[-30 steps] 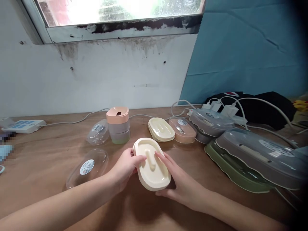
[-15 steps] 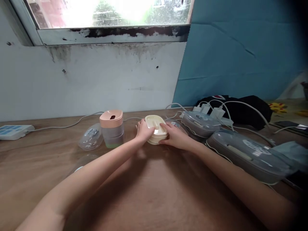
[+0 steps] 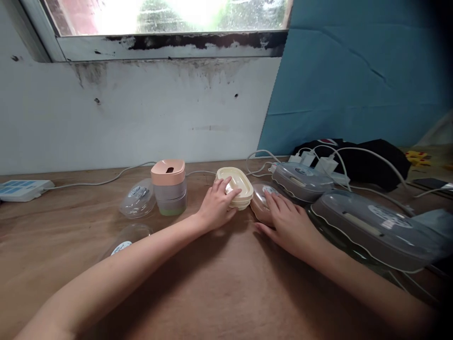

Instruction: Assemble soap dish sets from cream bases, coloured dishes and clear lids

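Toward back of counter (image 3: 219, 293), laid L hand (image 3: 215, 208) over cream box stack (image 3: 238, 185), fingers (image 3: 226, 186) draped loosely across top lid, thumb at near side: resting, not clamped. Set R hand (image 3: 288, 222) just beside it, palm down, fingers (image 3: 274, 200) spread fairly wide & flat on clear lid of pink box (image 3: 260, 208), touching w/o closing round it. Judged step in hand as settling cream stack next to pink box, both down on counter, btwn pink-lidded cup stack (image 3: 169, 185) on L and grey lidded tray (image 3: 300, 178) on R. Judged stacking itself as done, since sat square, not tilted. For any lift of pink box: would need fingers curled under rim at both long sides, as flat palm gave no hold; also care w/ slick clear lid, prob. loose. Held both forearms stretched well fwd, low over counter, wrists near straight. Noted clear lid (image 3: 138, 202) left of cups, 2nd one (image 3: 124, 240) nearer, partly behind L forearm; white cables (image 3: 332, 156) at back R.
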The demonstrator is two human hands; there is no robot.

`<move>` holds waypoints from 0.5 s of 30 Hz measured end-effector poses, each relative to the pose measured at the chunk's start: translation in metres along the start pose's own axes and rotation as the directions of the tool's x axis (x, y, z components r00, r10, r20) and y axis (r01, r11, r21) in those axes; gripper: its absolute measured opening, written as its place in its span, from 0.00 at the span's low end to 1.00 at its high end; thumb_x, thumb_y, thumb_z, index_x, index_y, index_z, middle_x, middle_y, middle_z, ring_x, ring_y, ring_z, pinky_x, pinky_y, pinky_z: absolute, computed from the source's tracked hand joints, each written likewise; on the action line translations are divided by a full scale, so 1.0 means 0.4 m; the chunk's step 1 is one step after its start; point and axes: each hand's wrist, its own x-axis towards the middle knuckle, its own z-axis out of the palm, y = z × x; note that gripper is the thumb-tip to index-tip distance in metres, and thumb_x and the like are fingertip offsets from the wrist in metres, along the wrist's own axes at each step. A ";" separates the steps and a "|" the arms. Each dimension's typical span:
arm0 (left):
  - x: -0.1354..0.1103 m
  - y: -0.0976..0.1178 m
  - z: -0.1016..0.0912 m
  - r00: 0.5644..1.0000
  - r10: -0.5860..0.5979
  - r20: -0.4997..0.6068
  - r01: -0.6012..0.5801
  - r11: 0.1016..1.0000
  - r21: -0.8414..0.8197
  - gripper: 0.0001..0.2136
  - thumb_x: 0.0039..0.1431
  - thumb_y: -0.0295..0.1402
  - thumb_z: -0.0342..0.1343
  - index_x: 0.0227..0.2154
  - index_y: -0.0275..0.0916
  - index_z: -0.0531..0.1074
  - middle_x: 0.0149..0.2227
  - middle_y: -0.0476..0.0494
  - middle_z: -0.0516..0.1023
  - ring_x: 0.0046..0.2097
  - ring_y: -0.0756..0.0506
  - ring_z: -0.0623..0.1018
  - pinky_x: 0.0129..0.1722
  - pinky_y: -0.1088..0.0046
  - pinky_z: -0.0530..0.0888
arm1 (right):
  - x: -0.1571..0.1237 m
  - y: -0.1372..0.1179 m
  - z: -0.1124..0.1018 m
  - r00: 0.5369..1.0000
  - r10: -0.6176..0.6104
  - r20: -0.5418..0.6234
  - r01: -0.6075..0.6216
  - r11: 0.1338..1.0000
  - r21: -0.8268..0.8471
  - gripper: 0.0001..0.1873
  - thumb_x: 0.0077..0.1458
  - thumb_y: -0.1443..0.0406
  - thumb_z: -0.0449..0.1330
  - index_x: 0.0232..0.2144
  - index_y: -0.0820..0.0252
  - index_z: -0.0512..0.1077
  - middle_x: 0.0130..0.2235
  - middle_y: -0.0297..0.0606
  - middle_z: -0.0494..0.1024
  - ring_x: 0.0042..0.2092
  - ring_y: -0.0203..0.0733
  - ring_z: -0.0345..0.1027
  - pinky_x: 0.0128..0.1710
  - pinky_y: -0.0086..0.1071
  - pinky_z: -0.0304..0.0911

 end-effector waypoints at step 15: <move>-0.156 0.098 -0.150 0.725 0.422 0.544 -0.434 0.894 -0.115 0.44 0.49 0.44 0.61 0.63 0.34 0.45 0.62 0.27 0.55 0.62 0.33 0.58 0.57 0.54 0.59 | -0.217 -0.020 -0.011 0.840 -0.499 -0.213 0.538 0.710 0.454 0.36 0.53 0.66 0.57 0.62 0.49 0.51 0.63 0.37 0.58 0.64 0.47 0.50 0.56 0.37 0.61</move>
